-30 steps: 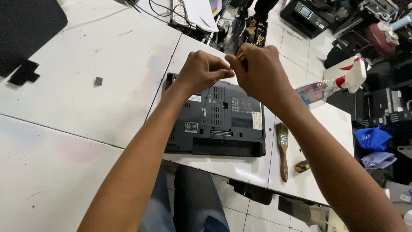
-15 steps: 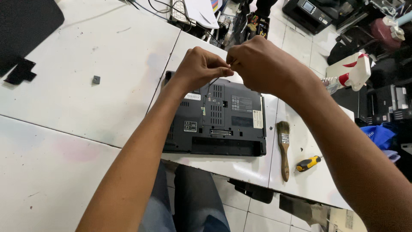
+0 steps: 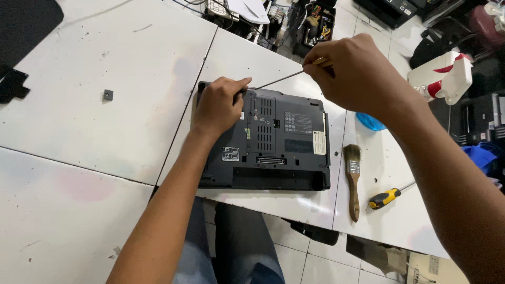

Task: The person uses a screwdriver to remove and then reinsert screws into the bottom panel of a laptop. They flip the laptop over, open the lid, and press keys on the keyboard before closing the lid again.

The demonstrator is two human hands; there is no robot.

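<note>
A dark laptop (image 3: 268,142) is lying upside down on the white table (image 3: 105,137), its near edge sitting close to the table's front edge. To its right a paintbrush (image 3: 352,179) and a yellow-and-black screwdriver (image 3: 386,197) are resting on the tabletop, apart from the machine. The left hand (image 3: 218,105) is pressing down on the laptop's far left corner, fingers curled, its fingertips meeting the low end of a thin metal rod (image 3: 279,80). The rod is slanting up and to the right from that corner. The right hand (image 3: 352,76) is hovering above the laptop's far right edge, closed around the upper end of the rod. Farther left, a small dark square piece (image 3: 108,94) is lying alone on the table. A blue item (image 3: 371,122) is showing beneath the right forearm.
</note>
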